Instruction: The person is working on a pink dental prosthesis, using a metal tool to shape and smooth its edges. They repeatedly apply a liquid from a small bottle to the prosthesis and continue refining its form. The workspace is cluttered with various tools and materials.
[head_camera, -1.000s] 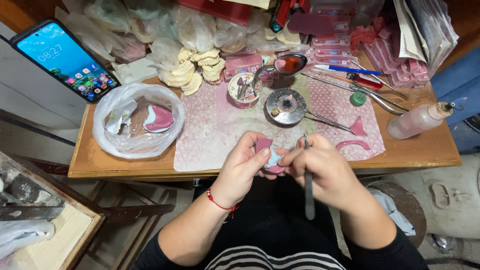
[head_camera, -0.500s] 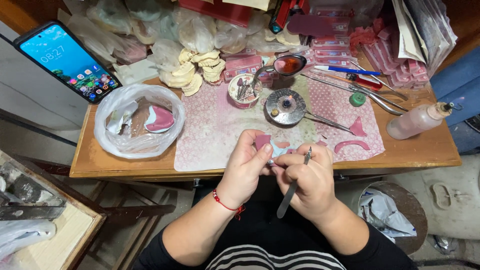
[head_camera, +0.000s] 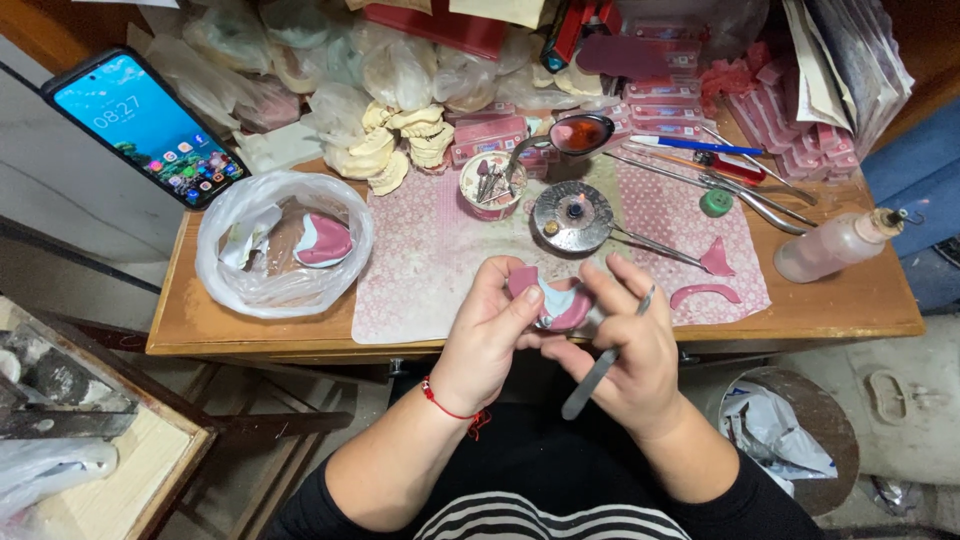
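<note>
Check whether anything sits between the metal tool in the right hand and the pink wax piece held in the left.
Nothing visible does. The left hand holds the pink wax piece just above the table edge, and the right hand with the metal tool is directly beside it, fingers already touching it.

A wooden table (head_camera: 200, 320) carries a pink patterned mat (head_camera: 430, 260); at far left a phone (head_camera: 148, 125) leans with its screen lit; near it sits a clear plastic bag (head_camera: 285, 245) holding pink and white pieces; cream plaster casts (head_camera: 395, 145) pile up at the far side; a small cup (head_camera: 492, 185) of tools stands beside a round metal dish (head_camera: 572, 215); a pink bottle (head_camera: 838, 245) lies at right; pink wax strips (head_camera: 790, 150) are stacked far right.
</note>
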